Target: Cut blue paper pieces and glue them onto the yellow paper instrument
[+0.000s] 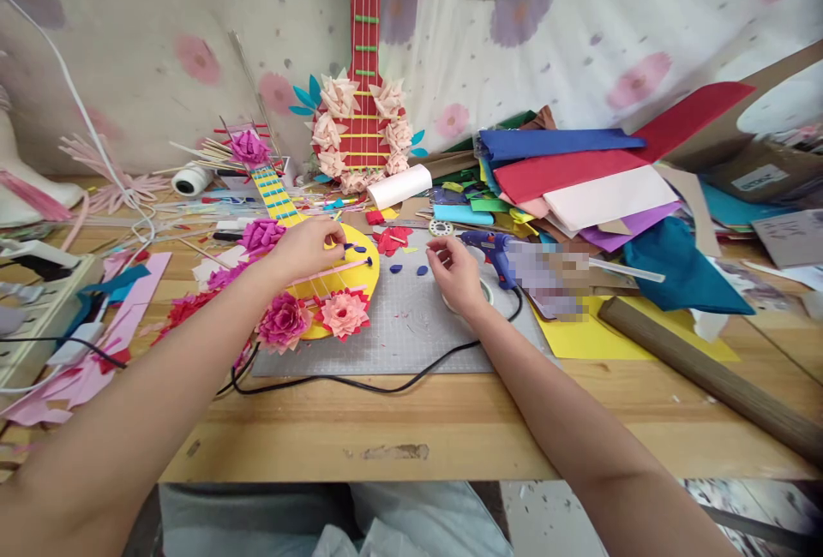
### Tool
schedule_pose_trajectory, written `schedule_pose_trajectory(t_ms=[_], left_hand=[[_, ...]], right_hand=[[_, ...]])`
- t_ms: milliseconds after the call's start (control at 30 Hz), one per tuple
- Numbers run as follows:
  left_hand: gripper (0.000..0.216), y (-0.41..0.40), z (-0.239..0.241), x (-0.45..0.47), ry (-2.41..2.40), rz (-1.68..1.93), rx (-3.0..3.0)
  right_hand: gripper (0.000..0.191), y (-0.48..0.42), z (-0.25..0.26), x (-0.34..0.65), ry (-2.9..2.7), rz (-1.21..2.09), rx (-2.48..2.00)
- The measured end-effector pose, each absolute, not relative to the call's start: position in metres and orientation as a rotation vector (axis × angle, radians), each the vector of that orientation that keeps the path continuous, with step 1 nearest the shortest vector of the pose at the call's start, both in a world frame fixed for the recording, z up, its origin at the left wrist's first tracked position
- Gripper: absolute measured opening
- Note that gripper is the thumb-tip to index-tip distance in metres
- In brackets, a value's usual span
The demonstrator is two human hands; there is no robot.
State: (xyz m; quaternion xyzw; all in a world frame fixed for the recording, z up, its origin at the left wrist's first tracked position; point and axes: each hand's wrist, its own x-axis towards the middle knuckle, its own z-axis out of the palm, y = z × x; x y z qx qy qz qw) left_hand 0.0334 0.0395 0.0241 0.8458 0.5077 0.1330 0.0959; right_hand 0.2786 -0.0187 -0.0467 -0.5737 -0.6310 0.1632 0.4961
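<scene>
A yellow paper guitar lies on the grey cutting mat, trimmed with magenta and pink paper flowers. My left hand is over its body, fingertips pressed together beside small dark blue paper pieces. Whatever those fingers may hold is hidden. Above the mat, my right hand has loosely curved fingers, slightly apart, with nothing visible in them. Two loose blue pieces, one an oval, lie just left of it. A roll of tape is partly covered by this hand.
A blue glue gun rests right of my right hand; its black cord crosses the mat's front. Behind stands a red paper guitar with pale flowers. Coloured paper is piled right, near a brown roll. A power strip is left.
</scene>
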Motion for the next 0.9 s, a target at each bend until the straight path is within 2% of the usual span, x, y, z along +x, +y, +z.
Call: schedule_pose_trajectory(t_ms=[167, 367, 533, 733, 900], left_hand=[[0.012, 0.02, 0.028, 0.052, 1.445, 0.677, 1.966], [0.005, -0.001, 0.032, 0.075, 1.233, 0.588, 1.469], [0.009, -0.004, 0.035, 0.074, 1.21, 0.55, 1.314], [0.027, -0.001, 0.035, 0.073, 1.199, 0.623, 1.328], [0.029, 0.0, 0.035, 0.074, 1.23, 0.644, 1.299]], right_hand=[[0.021, -0.02, -0.025, 0.251, -1.483, 0.821, -1.161], [0.043, -0.009, -0.018, 0.232, -1.315, 1.272, -0.905], [0.045, -0.004, -0.021, 0.232, -1.265, 1.341, -0.888], [0.046, -0.004, -0.026, 0.23, -1.19, 1.352, -0.945], [0.049, -0.006, -0.025, 0.232, -1.157, 1.382, -0.945]])
